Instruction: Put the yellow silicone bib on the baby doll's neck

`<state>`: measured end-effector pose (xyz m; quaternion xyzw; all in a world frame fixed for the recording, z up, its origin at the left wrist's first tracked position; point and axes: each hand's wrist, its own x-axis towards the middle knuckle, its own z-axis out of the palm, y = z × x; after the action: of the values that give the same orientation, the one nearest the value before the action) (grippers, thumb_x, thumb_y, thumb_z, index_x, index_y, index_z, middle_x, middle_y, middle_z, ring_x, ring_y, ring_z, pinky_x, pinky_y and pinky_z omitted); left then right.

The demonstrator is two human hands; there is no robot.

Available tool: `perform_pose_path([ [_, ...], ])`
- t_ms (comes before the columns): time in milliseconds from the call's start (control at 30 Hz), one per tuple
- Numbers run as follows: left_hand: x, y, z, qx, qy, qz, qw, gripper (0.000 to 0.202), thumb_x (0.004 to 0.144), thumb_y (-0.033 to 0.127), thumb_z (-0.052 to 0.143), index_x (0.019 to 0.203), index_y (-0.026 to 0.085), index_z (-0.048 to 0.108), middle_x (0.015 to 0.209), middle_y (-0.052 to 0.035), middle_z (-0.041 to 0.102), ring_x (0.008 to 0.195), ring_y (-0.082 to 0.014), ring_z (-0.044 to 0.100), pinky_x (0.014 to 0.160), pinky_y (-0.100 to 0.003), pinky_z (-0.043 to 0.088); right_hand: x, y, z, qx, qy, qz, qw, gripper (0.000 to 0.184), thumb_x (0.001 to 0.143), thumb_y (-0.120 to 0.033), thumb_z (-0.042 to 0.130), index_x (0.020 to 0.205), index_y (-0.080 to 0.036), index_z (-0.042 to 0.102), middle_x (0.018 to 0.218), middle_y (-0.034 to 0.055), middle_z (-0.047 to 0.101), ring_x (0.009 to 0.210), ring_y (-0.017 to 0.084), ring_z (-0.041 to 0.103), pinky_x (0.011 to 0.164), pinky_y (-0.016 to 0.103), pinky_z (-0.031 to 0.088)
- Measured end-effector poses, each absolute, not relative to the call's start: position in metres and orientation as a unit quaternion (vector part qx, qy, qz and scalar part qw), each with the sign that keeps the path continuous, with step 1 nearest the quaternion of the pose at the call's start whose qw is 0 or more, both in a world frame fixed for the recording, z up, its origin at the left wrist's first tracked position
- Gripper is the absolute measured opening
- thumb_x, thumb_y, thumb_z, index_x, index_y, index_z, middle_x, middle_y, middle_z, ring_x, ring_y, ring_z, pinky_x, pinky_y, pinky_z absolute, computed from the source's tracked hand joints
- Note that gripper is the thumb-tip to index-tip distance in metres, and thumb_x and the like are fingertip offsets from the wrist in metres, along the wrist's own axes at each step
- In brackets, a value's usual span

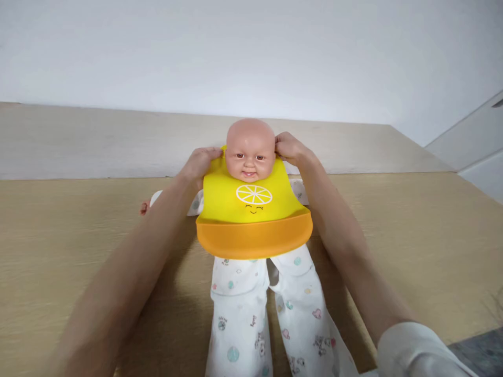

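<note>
A bald baby doll (250, 133) sits facing me, wearing a white patterned outfit (239, 314). Across its chest lies a yellow bib (220, 193) with a white citrus slice, a smiling face and an orange catch pocket (255, 238) along the bottom. My left hand (202, 161) is closed on the bib's upper edge beside the doll's neck. On the other side, my right hand (291, 148) is pinched at the bib's neck strap, close against the doll's head. Fingertips of both hands are partly hidden, and so is the strap behind the neck.
The doll rests on a light wooden surface (70, 251), with a raised wooden ledge (98, 141) behind it. A pale wall (236, 57) rises at the back. One small doll hand (144, 207) sticks out at the left.
</note>
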<state>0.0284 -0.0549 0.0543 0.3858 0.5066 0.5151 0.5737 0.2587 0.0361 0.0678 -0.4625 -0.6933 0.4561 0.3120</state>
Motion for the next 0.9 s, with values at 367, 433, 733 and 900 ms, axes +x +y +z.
perform_pose_path([
  [367,0.026,-0.055,0.053,0.425,0.52,0.541,0.507,0.009,0.074,0.023,0.057,0.074,0.016,0.062,0.067,-0.0058,0.065,0.065,-0.0195,0.062,0.057,-0.027,0.049,0.256,0.013,0.092,-0.515,-0.718,0.344,0.318,0.013,0.062,-0.007,0.055,0.066,-0.004,0.067,0.049,-0.002,0.044,0.05,0.004,0.036,0.052,0.02,0.03],
  [433,0.027,-0.056,0.052,0.428,0.523,0.548,0.493,0.009,0.072,0.024,0.058,0.074,0.016,0.062,0.068,-0.0056,0.065,0.069,-0.021,0.063,0.057,-0.027,0.049,0.253,0.013,0.092,-0.515,-0.723,0.327,0.325,0.013,0.063,-0.009,0.054,0.065,-0.003,0.066,0.05,-0.0022,0.042,0.052,0.004,0.035,0.052,0.02,0.029],
  [733,0.027,-0.06,0.056,0.412,0.501,0.559,0.516,0.011,0.076,0.021,0.057,0.078,0.012,0.064,0.068,-0.005,0.065,0.058,-0.0165,0.06,0.056,-0.027,0.05,0.255,0.018,0.086,-0.5,-0.725,0.345,0.325,0.016,0.064,-0.013,0.056,0.069,-0.004,0.068,0.056,-0.0007,0.048,0.056,0.006,0.039,0.056,0.021,0.032],
  [900,0.029,-0.06,0.054,0.399,0.515,0.553,0.519,0.01,0.076,0.017,0.054,0.077,0.013,0.063,0.066,-0.0035,0.064,0.056,-0.0153,0.059,0.055,-0.026,0.049,0.252,0.018,0.085,-0.519,-0.742,0.299,0.3,0.015,0.063,-0.008,0.051,0.065,-0.005,0.066,0.053,-0.002,0.045,0.055,0.006,0.036,0.055,0.02,0.029],
])
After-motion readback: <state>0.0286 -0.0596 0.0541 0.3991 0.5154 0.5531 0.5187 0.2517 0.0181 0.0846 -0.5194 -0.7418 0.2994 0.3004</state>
